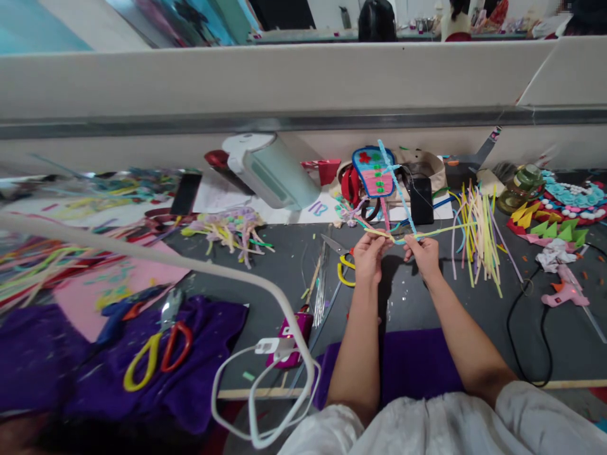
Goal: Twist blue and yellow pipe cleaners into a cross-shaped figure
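Observation:
My left hand (pixel 368 256) pinches a yellow pipe cleaner (pixel 446 231) near its left part. Farther along the same strand, my right hand (pixel 423 256) closes its fingers where a light blue pipe cleaner (pixel 403 199) meets it. The blue one stands up and away from the fingers, with a short crosspiece near its upper part. A pink pipe cleaner (pixel 386 216) reaches up from beside my left fingers. Just beyond the hands lies a blue-edged pouch (pixel 374 174) with pink and green decoration. Scissors (pixel 345 268) with yellow handles lie left of my left wrist.
Loose pipe cleaners (pixel 481 234) lie to the right, near a pink glue gun (pixel 566 291) and its black cable. A pale green kettle (pixel 272 170) stands at the back. At left, a white cord (pixel 213 268) crosses above a purple cloth (pixel 213 335) bearing red-and-yellow scissors (pixel 161 347).

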`<move>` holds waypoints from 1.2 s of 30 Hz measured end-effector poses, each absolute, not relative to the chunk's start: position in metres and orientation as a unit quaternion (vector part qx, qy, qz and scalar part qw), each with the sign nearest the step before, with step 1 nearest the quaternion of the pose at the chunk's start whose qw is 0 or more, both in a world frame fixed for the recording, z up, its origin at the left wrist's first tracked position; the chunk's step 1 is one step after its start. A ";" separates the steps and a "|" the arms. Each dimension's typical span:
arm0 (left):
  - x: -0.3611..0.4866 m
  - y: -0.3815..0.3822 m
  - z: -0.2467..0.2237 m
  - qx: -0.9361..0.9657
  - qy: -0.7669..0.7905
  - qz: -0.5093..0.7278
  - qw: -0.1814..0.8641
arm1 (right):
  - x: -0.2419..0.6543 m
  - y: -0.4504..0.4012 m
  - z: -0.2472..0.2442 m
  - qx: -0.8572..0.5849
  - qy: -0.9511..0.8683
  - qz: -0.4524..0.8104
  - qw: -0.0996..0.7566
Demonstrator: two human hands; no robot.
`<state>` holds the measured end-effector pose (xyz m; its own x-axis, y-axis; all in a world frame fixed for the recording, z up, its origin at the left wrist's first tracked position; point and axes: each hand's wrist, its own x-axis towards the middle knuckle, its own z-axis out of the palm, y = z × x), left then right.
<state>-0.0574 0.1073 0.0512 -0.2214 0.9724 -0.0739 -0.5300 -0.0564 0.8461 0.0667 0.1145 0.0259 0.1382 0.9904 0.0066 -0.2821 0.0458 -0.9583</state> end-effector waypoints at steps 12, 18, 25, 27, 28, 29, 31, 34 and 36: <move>-0.064 0.110 0.038 0.200 0.332 0.633 0.670 | 0.062 0.109 0.036 -0.405 -0.380 0.576 0.600; -0.064 0.110 0.039 0.210 0.301 0.627 0.687 | 0.062 0.110 0.033 -0.405 -0.381 0.581 0.594; -0.066 0.107 0.040 0.254 0.314 0.613 0.679 | 0.062 0.110 0.033 -0.409 -0.380 0.587 0.586; -0.065 0.107 0.042 0.263 0.325 0.617 0.666 | 0.061 0.110 0.033 -0.407 -0.382 0.587 0.586; -0.065 0.106 0.043 0.268 0.333 0.620 0.658 | 0.061 0.110 0.033 -0.406 -0.382 0.587 0.587; -0.064 0.106 0.044 0.274 0.341 0.623 0.648 | 0.061 0.110 0.033 -0.405 -0.382 0.587 0.588; -0.062 0.105 0.047 0.288 0.356 0.631 0.626 | 0.061 0.109 0.033 -0.405 -0.381 0.587 0.588; -0.059 0.105 0.048 0.309 0.382 0.646 0.584 | 0.061 0.109 0.033 -0.407 -0.384 0.583 0.589; -0.058 0.107 0.047 0.320 0.398 0.661 0.549 | 0.061 0.109 0.032 -0.410 -0.391 0.576 0.589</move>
